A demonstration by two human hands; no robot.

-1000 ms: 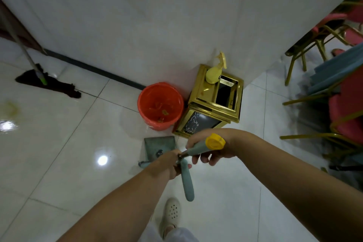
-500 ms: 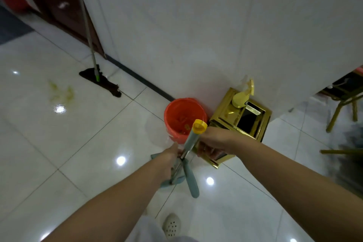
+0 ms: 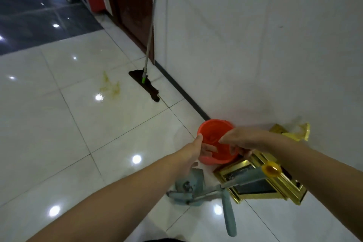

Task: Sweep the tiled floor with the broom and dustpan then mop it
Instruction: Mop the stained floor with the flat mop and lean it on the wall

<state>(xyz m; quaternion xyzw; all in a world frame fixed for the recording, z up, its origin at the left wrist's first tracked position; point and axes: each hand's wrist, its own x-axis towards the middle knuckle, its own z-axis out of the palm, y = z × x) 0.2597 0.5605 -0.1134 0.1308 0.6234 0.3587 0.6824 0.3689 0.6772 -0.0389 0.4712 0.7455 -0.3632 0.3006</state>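
Broom and dustpan set down, we turn to the mop.

Both our hands hover empty over the orange bucket (image 3: 216,141), the left hand (image 3: 193,150) and right hand (image 3: 239,139) with loosely spread fingers, gripping nothing. The broom (image 3: 249,178) leans on the gold bin (image 3: 275,188), the dustpan (image 3: 188,186) beside it on the floor (image 3: 59,124). The mop (image 3: 144,82) stands against the wall (image 3: 255,45), near a yellow stain (image 3: 110,86). To do this well, we judge we should grasp the mop handle high and low and wipe that stain in overlapping strokes.
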